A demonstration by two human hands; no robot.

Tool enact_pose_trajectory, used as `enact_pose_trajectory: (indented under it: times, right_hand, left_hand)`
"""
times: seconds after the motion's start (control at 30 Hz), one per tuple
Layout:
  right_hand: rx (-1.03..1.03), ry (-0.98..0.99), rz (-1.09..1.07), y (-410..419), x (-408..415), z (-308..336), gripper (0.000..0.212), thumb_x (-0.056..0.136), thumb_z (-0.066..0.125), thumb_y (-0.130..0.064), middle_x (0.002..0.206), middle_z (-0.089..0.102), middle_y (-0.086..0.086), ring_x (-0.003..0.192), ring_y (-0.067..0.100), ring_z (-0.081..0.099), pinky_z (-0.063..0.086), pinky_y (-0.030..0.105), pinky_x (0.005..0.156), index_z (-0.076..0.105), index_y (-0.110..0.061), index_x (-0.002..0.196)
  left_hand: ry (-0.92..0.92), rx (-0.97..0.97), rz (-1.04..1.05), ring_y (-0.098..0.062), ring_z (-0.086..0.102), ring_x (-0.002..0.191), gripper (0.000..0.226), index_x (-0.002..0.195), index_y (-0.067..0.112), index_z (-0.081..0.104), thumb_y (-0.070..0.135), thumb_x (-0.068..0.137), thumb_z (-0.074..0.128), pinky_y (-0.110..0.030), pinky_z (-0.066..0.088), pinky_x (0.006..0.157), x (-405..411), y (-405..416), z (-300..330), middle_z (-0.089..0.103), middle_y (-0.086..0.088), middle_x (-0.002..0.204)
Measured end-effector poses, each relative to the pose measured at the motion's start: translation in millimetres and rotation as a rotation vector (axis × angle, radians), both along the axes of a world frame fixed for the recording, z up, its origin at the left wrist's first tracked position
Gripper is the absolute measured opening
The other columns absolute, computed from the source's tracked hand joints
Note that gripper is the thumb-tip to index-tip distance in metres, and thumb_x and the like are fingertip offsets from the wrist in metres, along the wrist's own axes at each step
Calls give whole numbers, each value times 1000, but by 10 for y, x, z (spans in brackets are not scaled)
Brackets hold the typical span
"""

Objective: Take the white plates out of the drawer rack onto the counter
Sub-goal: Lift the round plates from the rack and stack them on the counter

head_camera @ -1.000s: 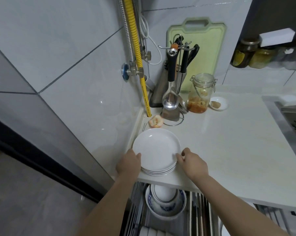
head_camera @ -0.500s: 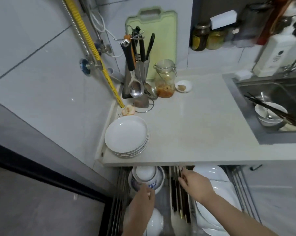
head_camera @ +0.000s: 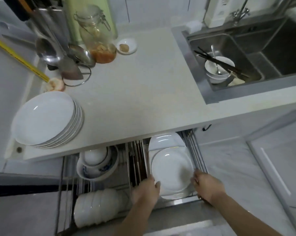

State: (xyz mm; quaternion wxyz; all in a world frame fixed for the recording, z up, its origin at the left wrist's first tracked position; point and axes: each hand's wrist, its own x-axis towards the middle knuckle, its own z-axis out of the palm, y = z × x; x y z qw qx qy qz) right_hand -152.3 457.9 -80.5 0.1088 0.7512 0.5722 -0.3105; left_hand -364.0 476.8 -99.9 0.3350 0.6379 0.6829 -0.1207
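Both hands on the next white plate in the drawer rack.

The white plate (head_camera: pixel 171 171) lies in the right compartment of the drawer rack (head_camera: pixel 193 150), more plates beneath and behind it. I judge it stiff, glazed, slippery and breakable, so I would hold it by opposite rims. My left hand (head_camera: pixel 146 191) curls onto its left rim, thumb on the edge; my right hand (head_camera: pixel 206 184) curls at the right rim, though I cannot tell if it grips yet. A stack of plates (head_camera: pixel 45 118) already sits on the counter (head_camera: pixel 135 92), left of the sink (head_camera: pixel 245 48).
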Motion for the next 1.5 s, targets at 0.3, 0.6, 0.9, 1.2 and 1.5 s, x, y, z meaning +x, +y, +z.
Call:
enact_pose_trajectory:
  times: [0.3, 0.6, 0.9, 1.2, 1.5]
  right_hand:
    - [-111, 10, -57, 186, 174, -606, 33, 95, 39, -34, 115, 66, 8, 106, 27, 64, 49, 36, 85, 41, -13, 121]
    - [-160, -23, -198, 320, 12, -899, 32, 94, 41, -11, 117, 65, 11, 106, 28, 65, 50, 34, 85, 35, -6, 125]
    - [-130, -54, -230, 369, -28, -1010, 32, 97, 39, -10, 111, 67, 14, 102, 32, 66, 51, 35, 84, 34, -2, 127]
    - [-73, -38, -267, 348, -130, -682, 21, 92, 37, -5, 108, 67, 15, 99, 32, 66, 48, 36, 82, 38, -6, 113]
    - [91, 31, -161, 194, -425, 118, 19, 92, 42, -14, 99, 68, 16, 90, 34, 66, 51, 37, 74, 39, -5, 108]
  left_hand:
    - [123, -106, 188, -27, 63, 105, 45, 134, 13, 37, 36, 95, 39, -38, 51, 81, 176, 320, -603, 63, -6, 119]
    - [149, -96, 175, -27, 65, 96, 51, 139, 10, 32, 34, 96, 42, -32, 46, 67, 194, 473, -877, 66, -8, 110]
    - [199, -131, 87, -24, 65, 96, 52, 143, 7, 25, 25, 98, 42, -35, 53, 73, 196, 537, -930, 65, -7, 113]
    - [97, -82, 146, -28, 66, 91, 47, 139, 5, 30, 16, 94, 42, -36, 52, 71, 9, 454, -524, 66, -12, 105]
    - [-87, 105, 301, -21, 60, 76, 27, 115, 7, 44, 13, 89, 50, -32, 49, 62, -390, 203, 279, 64, -8, 93]
